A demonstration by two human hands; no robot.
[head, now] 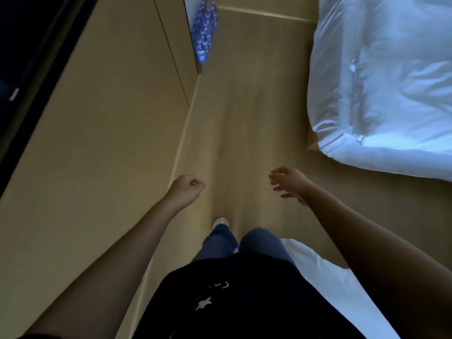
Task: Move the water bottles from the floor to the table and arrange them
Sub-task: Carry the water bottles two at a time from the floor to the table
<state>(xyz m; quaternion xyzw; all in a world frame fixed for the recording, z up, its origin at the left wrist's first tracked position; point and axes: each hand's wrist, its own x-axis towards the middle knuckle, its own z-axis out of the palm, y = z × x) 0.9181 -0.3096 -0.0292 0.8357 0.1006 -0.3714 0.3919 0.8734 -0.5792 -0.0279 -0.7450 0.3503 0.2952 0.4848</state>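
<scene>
Head view, looking down a wooden floor [244, 106]. Left hand [187, 189] curled into a fist, holding nothing; right hand [292, 183] with fingers loosely spread, empty. Pack of water bottles [204, 33] on the floor far ahead, against the wall panel [110, 106]. White bed [391, 81] at right.

The floor [244, 106] runs as a strip between a wall [110, 143] on its left and a bed [391, 81] on its right. At the far end of the floor, a cluster of water bottles [204, 30] stands against the wall's edge, well apart from the bed. At the near end, the left hand [188, 189] hangs near the wall and the right hand [291, 184] toward the bed, both above the floor, with a second bed corner [325, 277] lower right.
</scene>
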